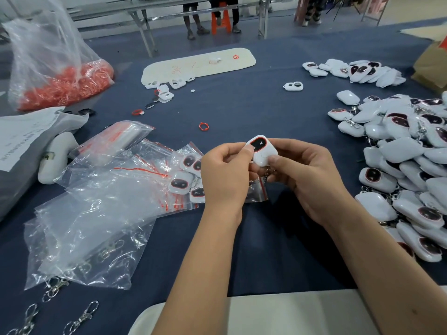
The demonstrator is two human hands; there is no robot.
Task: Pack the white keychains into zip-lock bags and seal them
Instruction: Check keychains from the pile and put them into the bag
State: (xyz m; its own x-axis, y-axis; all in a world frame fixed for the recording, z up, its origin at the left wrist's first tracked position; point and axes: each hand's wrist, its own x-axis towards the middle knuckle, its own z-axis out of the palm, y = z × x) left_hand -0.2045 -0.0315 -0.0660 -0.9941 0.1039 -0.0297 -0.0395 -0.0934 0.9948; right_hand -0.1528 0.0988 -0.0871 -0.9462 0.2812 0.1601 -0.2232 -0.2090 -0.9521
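Both hands hold one white keychain (260,151) with a dark, red-rimmed face above the middle of the blue table. My left hand (225,175) pinches its upper left edge. My right hand (302,175) grips its lower right side, thumb on the white body. Its metal clasp hangs between my hands, mostly hidden. A small zip-lock bag (256,189) with a red strip lies under my hands. Packed keychains in bags (186,180) lie just left of my left hand. A large heap of loose white keychains (406,165) covers the right side.
Empty clear zip-lock bags (96,213) spread at the left. Metal clasps (82,317) lie at the lower left. A big clear sack of red rings (60,76) stands at the back left. A white board (198,65), loose parts and a second keychain pile (358,71) lie farther back.
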